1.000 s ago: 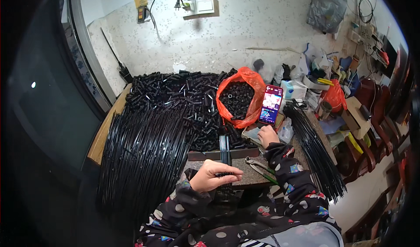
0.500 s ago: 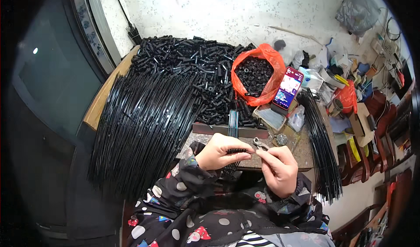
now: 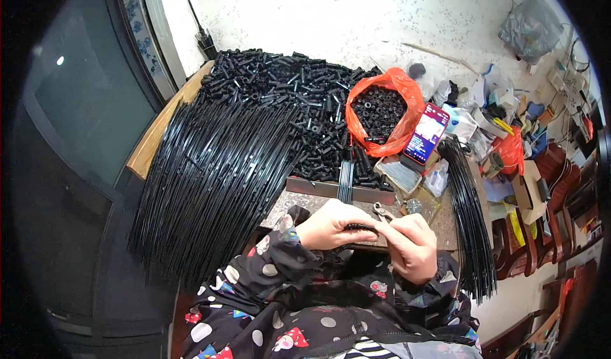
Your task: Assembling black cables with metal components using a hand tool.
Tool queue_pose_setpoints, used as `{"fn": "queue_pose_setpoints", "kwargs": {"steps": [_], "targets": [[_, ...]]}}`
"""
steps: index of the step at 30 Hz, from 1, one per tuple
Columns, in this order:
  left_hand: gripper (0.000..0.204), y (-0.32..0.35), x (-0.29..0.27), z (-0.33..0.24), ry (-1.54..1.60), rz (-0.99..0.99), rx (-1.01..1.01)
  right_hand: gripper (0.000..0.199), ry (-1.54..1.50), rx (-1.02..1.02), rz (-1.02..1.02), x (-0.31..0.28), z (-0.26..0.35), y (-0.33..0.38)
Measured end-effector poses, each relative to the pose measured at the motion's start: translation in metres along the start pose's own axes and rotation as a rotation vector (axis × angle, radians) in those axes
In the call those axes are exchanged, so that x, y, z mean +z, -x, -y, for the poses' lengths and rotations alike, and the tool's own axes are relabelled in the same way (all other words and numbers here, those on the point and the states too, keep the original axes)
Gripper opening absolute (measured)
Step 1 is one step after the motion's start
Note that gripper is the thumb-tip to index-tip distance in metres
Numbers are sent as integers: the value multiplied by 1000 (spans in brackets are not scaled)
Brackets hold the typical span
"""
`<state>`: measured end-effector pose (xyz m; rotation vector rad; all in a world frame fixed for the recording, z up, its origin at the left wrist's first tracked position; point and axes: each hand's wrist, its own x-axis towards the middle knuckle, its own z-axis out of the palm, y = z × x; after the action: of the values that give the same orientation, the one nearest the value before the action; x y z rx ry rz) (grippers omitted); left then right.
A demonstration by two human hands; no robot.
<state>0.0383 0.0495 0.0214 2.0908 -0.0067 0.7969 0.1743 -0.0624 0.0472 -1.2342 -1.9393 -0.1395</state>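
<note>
My left hand is closed, thumb against fingers, on a short row of small black pieces that shows only as a dark strip. Thin dark rods run from the heap of parts toward this hand, their near ends hidden under it. My right hand is curled, and its fingertips meet those of the left; anything in its pinch is hidden. Just past the hands lies a pair of metal pliers, partly behind the right fingers. Behind the left hand a flat bar stands along the table.
A heap of black tubular parts covers the back. Long black rods spread at left; another bundle hangs at right. A red plastic bag holds small black rings. A lit phone leans beside it. Clutter fills the far right.
My view has shifted slightly, so the scene sits a little further right. My hands have come closer together, and the left fingers now cover more of the row of black pieces.
</note>
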Motion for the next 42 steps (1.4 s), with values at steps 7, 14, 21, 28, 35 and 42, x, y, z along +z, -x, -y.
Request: {"fn": "queue_pose_setpoints", "kwargs": {"steps": [7,14,21,28,35,42], "targets": [[20,0,3,-1,-25,120,1,24,-208,-91,66,0,-10,-13],[44,29,30,51,122,219,-296,29,-156,-133,205,7,-1,-21],[79,60,45,81,-941,286,-331,28,-500,-23,470,11,24,-9],[75,85,43,70,-898,386,-218,12,-511,-42,514,48,-36,-31],[85,91,43,57,-975,419,-201,10,448,596,270,49,-147,2],[82,89,40,54,-766,375,-248,5,457,439,36,54,-152,12]]}}
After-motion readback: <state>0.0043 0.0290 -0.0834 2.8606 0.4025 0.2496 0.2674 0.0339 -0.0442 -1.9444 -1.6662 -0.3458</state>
